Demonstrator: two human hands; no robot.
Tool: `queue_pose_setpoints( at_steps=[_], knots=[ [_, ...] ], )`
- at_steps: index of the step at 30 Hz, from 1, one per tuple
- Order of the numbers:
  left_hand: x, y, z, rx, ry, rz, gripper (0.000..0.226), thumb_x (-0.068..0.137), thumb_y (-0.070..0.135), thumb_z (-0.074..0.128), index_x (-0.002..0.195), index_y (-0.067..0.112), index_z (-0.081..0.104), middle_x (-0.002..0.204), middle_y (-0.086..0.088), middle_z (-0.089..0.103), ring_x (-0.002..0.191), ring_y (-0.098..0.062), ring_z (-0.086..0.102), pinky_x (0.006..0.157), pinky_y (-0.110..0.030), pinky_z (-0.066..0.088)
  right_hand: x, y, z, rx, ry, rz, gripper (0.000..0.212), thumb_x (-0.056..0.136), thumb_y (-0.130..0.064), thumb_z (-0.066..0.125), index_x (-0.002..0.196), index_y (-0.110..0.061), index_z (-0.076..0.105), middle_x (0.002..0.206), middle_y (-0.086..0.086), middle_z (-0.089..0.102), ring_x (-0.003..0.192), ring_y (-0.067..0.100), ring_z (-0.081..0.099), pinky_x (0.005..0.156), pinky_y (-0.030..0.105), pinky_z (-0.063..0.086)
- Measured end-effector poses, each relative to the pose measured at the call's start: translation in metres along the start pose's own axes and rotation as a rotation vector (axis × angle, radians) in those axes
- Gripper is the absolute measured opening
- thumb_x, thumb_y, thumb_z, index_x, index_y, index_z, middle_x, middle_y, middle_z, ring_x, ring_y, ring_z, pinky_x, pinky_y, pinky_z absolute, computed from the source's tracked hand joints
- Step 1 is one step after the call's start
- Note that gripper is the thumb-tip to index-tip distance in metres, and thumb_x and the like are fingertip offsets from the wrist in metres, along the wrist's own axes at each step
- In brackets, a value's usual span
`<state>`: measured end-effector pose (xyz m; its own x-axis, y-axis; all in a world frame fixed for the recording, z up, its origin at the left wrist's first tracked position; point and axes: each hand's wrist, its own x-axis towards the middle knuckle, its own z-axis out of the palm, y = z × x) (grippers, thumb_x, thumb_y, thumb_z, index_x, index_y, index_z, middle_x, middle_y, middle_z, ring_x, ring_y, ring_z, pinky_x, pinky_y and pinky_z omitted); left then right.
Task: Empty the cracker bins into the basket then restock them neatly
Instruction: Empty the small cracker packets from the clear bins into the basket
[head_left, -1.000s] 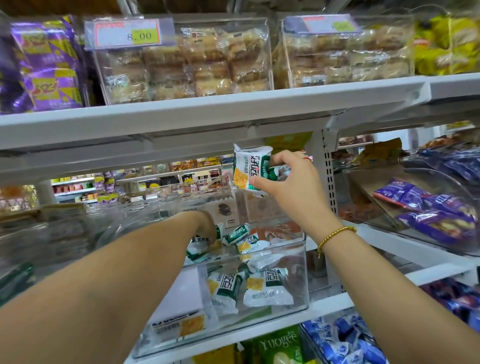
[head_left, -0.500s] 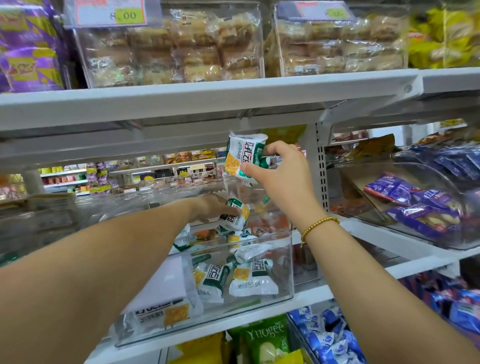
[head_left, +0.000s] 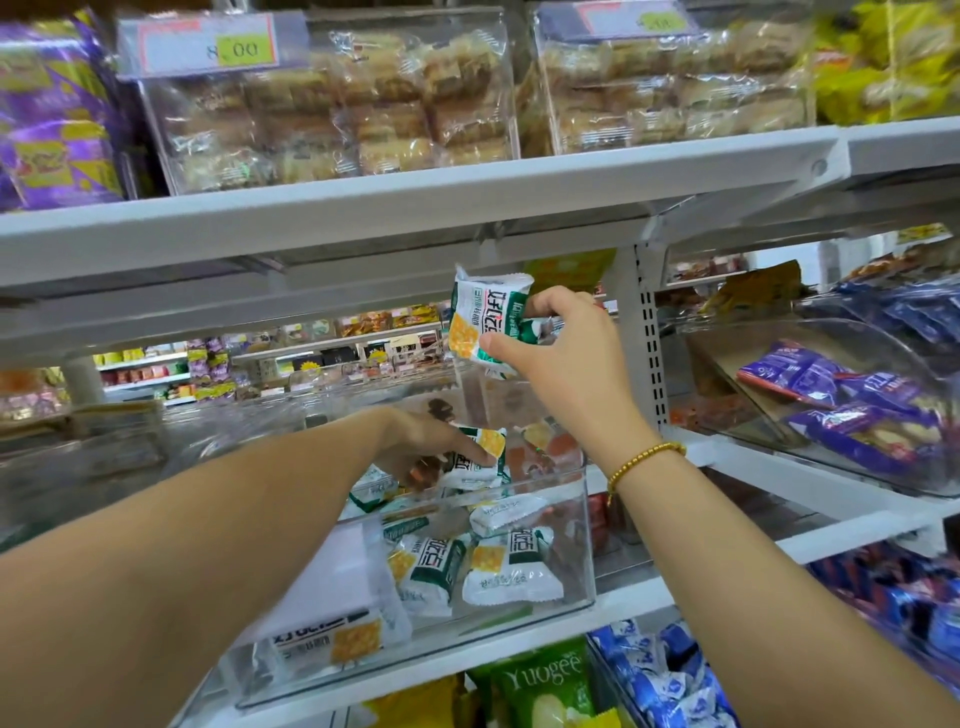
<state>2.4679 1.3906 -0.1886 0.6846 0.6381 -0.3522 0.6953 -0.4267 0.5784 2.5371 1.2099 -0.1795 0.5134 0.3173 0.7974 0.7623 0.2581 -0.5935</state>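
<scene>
On the middle shelf in front of me stands a clear bin, open at the top. Green-and-white cracker packs lie loose on its floor, and a label card leans inside its front left corner. Two packs lie near the front wall and more are heaped toward the back.

On the upper shelf two clear boxes hold wrapped pastries. The left one carries a price tag, with purple bags to its left. Right of the bin, past a slotted post, a curved bin holds purple packets. Below the middle shelf I see a green bag and blue packets. The upper shelf's front edge hangs over the bin, so both arms work in the gap beneath it.

The left hand reaches down past the bin's rim. Its fingers curl round a pack, held just above the heap.

The right hand, with a gold bead bracelet at the wrist, is raised above the bin, just under the upper shelf. Its thumb and fingers pinch a second pack by its right edge, face toward me. The two held packs are apart, the second above the first.
</scene>
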Motion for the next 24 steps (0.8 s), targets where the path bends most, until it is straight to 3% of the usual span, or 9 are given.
queue_pose_setpoints(
  at_steps=[3,5,9,12,14,16,18,21,24],
  knots=[
    [-0.004,0.000,0.001,-0.008,-0.052,0.005,0.092,0.084,0.039,0.068,0.153,0.019,0.010,0.157,-0.009,0.017,0.134,-0.030,0.035,0.105,-0.041,0.034,0.000,-0.001,0.000,-0.008,-0.009,-0.005,0.032,0.077,-0.036,0.078,0.099,-0.023,0.059,0.108,-0.006,0.054,0.093,0.003,0.045,0.059,0.001,0.036],
    [-0.006,0.001,0.001,-0.026,-0.109,0.005,0.092,0.085,0.037,0.067,0.153,0.018,0.009,0.152,-0.010,0.025,0.131,-0.033,0.037,0.099,-0.041,0.037,-0.001,-0.003,-0.001,-0.002,-0.015,-0.008,0.030,0.078,-0.034,0.078,0.096,-0.025,0.055,0.106,-0.006,0.052,0.091,0.003,0.045,0.061,-0.004,0.034],
    [-0.009,0.002,0.002,0.014,-0.102,0.020,0.079,0.089,0.032,0.063,0.152,0.016,0.017,0.160,-0.008,0.003,0.145,-0.033,0.014,0.105,-0.041,0.033,-0.001,-0.004,-0.002,-0.005,-0.017,-0.001,0.029,0.077,-0.033,0.078,0.095,-0.027,0.055,0.106,-0.007,0.054,0.095,0.004,0.048,0.062,0.002,0.037],
    [-0.014,0.004,0.001,0.011,-0.065,0.049,0.068,0.088,0.021,0.065,0.145,0.011,0.031,0.160,-0.007,0.007,0.145,-0.033,0.012,0.106,-0.045,0.033,-0.001,-0.009,-0.004,-0.020,-0.010,0.012,0.028,0.077,-0.033,0.079,0.094,-0.027,0.056,0.107,-0.007,0.054,0.094,0.004,0.046,0.061,0.004,0.035],
    [-0.020,0.005,-0.003,-0.044,-0.055,0.068,0.059,0.085,0.015,0.068,0.136,0.011,0.040,0.158,-0.008,0.015,0.140,-0.032,0.024,0.098,-0.047,0.039,-0.001,-0.015,-0.007,-0.043,-0.002,0.018,0.029,0.077,-0.034,0.079,0.093,-0.026,0.056,0.107,-0.006,0.053,0.091,0.004,0.044,0.061,0.003,0.034],
    [-0.030,0.004,-0.008,-0.077,-0.022,0.095,0.044,0.083,0.015,0.071,0.122,0.012,0.049,0.151,-0.008,0.029,0.112,-0.026,0.047,0.083,-0.040,0.047,-0.002,-0.024,-0.011,-0.060,0.008,0.016,0.030,0.077,-0.034,0.079,0.093,-0.024,0.057,0.106,-0.005,0.051,0.090,0.005,0.043,0.062,0.007,0.034],
    [-0.041,0.003,-0.013,-0.117,0.012,0.133,0.039,0.084,0.015,0.070,0.119,0.011,0.055,0.135,-0.007,0.042,0.094,-0.019,0.050,0.083,-0.037,0.049,-0.005,-0.035,-0.015,-0.075,0.016,0.002,0.030,0.076,-0.035,0.079,0.093,-0.025,0.056,0.106,-0.004,0.052,0.091,0.006,0.044,0.063,0.014,0.033],
    [-0.072,0.001,-0.019,-0.198,0.078,0.208,0.037,0.085,0.011,0.067,0.120,0.002,0.057,0.126,-0.009,0.054,0.107,-0.022,0.053,0.084,-0.033,0.050,-0.014,-0.058,-0.019,-0.096,0.002,-0.025,0.030,0.077,-0.036,0.079,0.093,-0.026,0.055,0.106,-0.005,0.052,0.089,0.004,0.044,0.062,0.013,0.033],
    [-0.110,-0.004,-0.024,-0.223,0.172,0.294,0.049,0.074,0.017,0.079,0.116,0.002,0.060,0.124,-0.016,0.061,0.105,-0.027,0.061,0.082,-0.037,0.054,-0.031,-0.088,-0.025,-0.095,-0.006,-0.047,0.030,0.077,-0.036,0.078,0.094,-0.027,0.055,0.102,-0.009,0.050,0.084,-0.002,0.043,0.065,0.000,0.034]
  ],
)
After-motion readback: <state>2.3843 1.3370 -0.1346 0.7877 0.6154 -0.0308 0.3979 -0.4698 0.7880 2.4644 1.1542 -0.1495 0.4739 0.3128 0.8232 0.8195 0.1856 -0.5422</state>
